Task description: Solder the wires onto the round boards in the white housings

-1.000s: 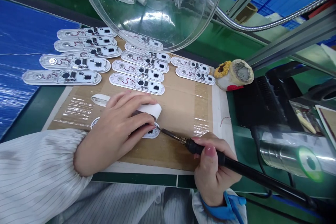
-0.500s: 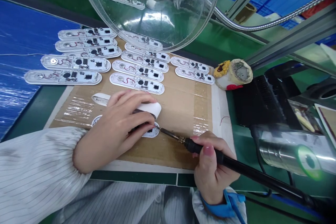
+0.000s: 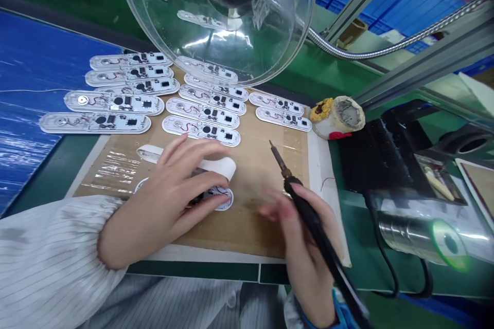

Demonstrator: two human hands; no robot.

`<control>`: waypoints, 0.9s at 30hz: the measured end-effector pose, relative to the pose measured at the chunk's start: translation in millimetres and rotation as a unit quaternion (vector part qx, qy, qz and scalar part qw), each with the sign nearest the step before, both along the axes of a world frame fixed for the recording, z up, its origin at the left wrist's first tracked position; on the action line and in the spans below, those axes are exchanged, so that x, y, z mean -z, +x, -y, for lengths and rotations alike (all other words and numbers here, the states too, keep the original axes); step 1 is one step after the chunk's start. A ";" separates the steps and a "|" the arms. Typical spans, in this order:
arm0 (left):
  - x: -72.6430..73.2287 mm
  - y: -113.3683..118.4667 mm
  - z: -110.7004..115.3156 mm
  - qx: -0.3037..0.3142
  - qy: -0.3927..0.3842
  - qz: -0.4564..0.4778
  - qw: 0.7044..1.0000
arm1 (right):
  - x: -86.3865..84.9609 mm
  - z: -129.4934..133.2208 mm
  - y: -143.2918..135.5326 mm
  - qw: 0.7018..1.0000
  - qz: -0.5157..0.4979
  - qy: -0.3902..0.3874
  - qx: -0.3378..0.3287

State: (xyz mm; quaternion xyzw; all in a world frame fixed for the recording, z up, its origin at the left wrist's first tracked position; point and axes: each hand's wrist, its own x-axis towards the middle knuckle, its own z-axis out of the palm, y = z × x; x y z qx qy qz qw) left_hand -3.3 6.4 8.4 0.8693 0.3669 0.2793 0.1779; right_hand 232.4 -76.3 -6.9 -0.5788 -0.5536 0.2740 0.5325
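Note:
My left hand [image 3: 170, 195] lies over a white oval piece with a circuit board [image 3: 224, 199] on the cardboard, its fingers bent around a white curved part [image 3: 219, 165]. The hand covers most of both. In my right hand [image 3: 304, 236] is a black soldering iron [image 3: 309, 213], its metal tip pointing up and away, clear of the board. The thumb and a finger of that hand are blurred. Rows of white oval pieces with boards [image 3: 200, 129] lie behind my left hand.
A clear round hood [image 3: 270, 69] on a metal flexible arm [image 3: 366, 54] hangs over the far side. On the right stand a white pot [image 3: 349, 113], a black device [image 3: 366, 164] and a solder spool [image 3: 450, 244]. Blue wrapped sheeting [image 3: 23, 87] lies left.
The iron's tip has left the board and swung up and right, with my right hand's fingers shifting. My left hand stays over the same piece, its fingers slightly more spread. The view has shifted slightly.

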 end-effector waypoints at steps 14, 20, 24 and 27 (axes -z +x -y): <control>-4.1 -19.8 -26.8 0.228 0.105 -0.034 0.967 | 15.7 -14.0 -40.0 0.986 0.101 -0.030 -0.131; 5.7 -5.4 -20.5 0.202 0.100 0.019 0.974 | 17.1 -13.5 -43.4 0.988 0.100 -0.006 -0.118; 17.1 -12.6 -11.3 0.170 0.134 0.002 0.976 | 20.8 -12.7 -42.0 0.987 0.112 -0.016 -0.115; 20.4 -16.5 -2.5 0.121 0.127 -0.003 0.984 | 23.0 -12.8 -43.7 0.986 0.115 -0.024 -0.116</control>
